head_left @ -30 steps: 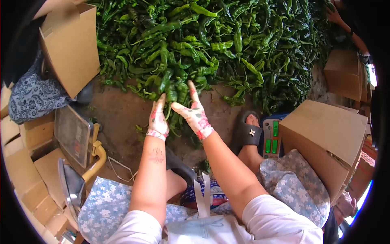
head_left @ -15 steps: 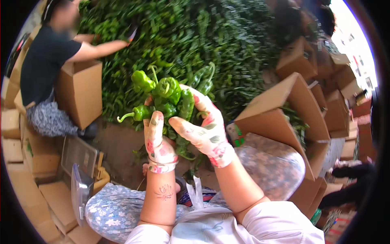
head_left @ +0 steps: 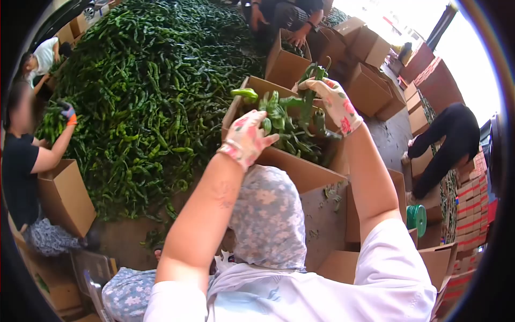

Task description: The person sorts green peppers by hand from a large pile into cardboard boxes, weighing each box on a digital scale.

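My two hands, in floral gloves, are above an open cardboard box (head_left: pixel 300 170) holding long green peppers (head_left: pixel 308 147). My left hand (head_left: pixel 248 138) is over the box's near left side, thumb apart from its fingers. Loose peppers (head_left: pixel 274 111), blurred by motion, are just beyond those fingertips. At the box's right side, my right hand (head_left: pixel 335 103) has its fingers curled round a few green peppers (head_left: pixel 307 104), which stick out above and below it. A lighter pepper (head_left: pixel 244 93) is at the box's left rim.
A large heap of green peppers (head_left: pixel 139 107) spreads ahead and left. A co-worker (head_left: pixel 21 182) at the left holds peppers beside a tall box (head_left: pixel 67 198). Another person's hand (head_left: pixel 298 36) reaches into a box ahead. More boxes (head_left: pixel 370 91) stand at the right, near a bending person (head_left: pixel 448 139).
Both hands have moved from in front of me, forward and right, over the box. They have drawn apart, and the bunch they held together has separated. My view has turned right.
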Demonstrator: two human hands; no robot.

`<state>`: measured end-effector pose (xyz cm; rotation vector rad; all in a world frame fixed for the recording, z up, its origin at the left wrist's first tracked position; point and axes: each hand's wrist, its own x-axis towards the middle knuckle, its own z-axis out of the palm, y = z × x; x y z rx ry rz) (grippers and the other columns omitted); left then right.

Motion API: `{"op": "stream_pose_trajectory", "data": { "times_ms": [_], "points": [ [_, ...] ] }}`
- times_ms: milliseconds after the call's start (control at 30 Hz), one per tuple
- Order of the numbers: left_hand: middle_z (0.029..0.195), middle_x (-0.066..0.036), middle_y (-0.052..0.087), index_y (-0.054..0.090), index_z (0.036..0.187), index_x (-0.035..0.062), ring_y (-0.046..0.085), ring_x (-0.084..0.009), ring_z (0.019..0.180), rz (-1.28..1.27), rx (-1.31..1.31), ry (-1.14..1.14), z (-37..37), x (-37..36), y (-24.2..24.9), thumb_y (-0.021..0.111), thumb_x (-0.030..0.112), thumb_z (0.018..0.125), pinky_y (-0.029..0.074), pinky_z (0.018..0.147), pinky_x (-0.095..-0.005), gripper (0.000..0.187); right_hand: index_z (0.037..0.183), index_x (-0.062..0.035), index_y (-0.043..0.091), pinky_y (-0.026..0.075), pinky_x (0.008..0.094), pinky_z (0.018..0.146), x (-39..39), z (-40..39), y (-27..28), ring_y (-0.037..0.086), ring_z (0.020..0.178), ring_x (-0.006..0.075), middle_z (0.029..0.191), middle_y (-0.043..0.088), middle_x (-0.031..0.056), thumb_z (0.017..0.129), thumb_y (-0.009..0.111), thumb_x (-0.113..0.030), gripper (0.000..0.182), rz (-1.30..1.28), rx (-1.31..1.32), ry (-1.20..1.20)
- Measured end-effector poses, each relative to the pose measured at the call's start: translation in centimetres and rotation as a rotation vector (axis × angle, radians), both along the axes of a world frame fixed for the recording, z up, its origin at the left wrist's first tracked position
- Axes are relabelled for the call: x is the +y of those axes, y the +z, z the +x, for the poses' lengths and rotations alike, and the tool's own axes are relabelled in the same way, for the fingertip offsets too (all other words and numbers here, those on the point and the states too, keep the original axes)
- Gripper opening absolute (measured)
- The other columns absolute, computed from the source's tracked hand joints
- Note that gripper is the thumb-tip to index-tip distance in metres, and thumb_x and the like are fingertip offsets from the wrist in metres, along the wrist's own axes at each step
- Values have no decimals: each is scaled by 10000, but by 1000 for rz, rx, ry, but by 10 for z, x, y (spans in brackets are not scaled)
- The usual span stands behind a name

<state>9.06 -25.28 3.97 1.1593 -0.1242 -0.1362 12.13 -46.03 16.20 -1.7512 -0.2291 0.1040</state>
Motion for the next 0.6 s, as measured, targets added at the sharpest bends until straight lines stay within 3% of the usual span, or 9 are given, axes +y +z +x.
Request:
{"op": "stream_pose_trajectory", "data": {
  "times_ms": [33,100,167,233,300,333,367,500,600],
  "points": [
    [1367,-218,404,362,1318,-69,445,-390,1216,-517,478,-15,-20,6,29,513,170,940,410,983,-573,472,956,-23,676,468,211,685,-6,-3,3,582,715,82,834,642,14,877,581,-201,216,52,69,12],
    [1406,-259,329,346,1326,-88,412,-427,1233,-465,334,-50,-37,18,40,527,172,934,437,977,-540,503,979,-30,679,486,244,759,-20,3,0,622,835,96,914,675,25,902,577,-230,237,-2,79,13],
    [1245,-172,534,489,1235,-5,576,-293,1076,-236,291,39,-35,33,41,507,188,950,538,819,-417,345,940,-43,686,484,234,770,-30,7,7,625,859,90,887,673,16,897,587,-265,247,-157,-88,97],
    [1117,-110,617,547,1171,35,630,-207,964,-228,158,79,-43,50,54,508,190,951,539,757,-349,273,922,-65,697,461,219,660,-27,2,19,591,755,58,856,672,-7,888,605,-274,231,-134,-91,113],
    [1082,-102,632,557,1168,42,637,-187,947,-250,66,54,-41,66,58,509,197,951,533,744,-313,270,928,-76,707,368,205,533,-15,-8,36,482,605,26,822,660,-41,883,616,-255,206,-680,-36,23],
    [1094,-91,627,556,1168,42,633,-178,953,-200,42,88,-48,69,64,528,188,944,527,744,-301,269,921,-74,711,271,208,477,-9,-10,38,358,526,15,773,634,-68,876,621,-233,189,-707,-64,-27],
    [1094,-91,627,556,1168,42,633,-178,953,-201,41,105,-54,69,75,528,188,944,527,744,-301,269,921,-74,711,271,208,477,2,-11,45,358,526,15,773,634,-68,876,621,-233,189,-706,-69,-10],
    [1241,-87,519,474,1275,9,553,-141,1050,-81,-192,113,-65,55,91,625,188,892,487,833,-282,450,956,-53,692,349,214,506,61,-22,54,467,620,25,779,585,-46,849,653,-244,222,-279,-74,398],
    [1115,-80,571,496,1229,0,582,-128,940,-104,-374,89,-78,44,103,614,194,900,510,767,-271,400,1045,-75,685,351,206,500,119,-31,38,504,667,11,837,616,-37,886,621,-177,200,38,-255,725]
  ]
}}
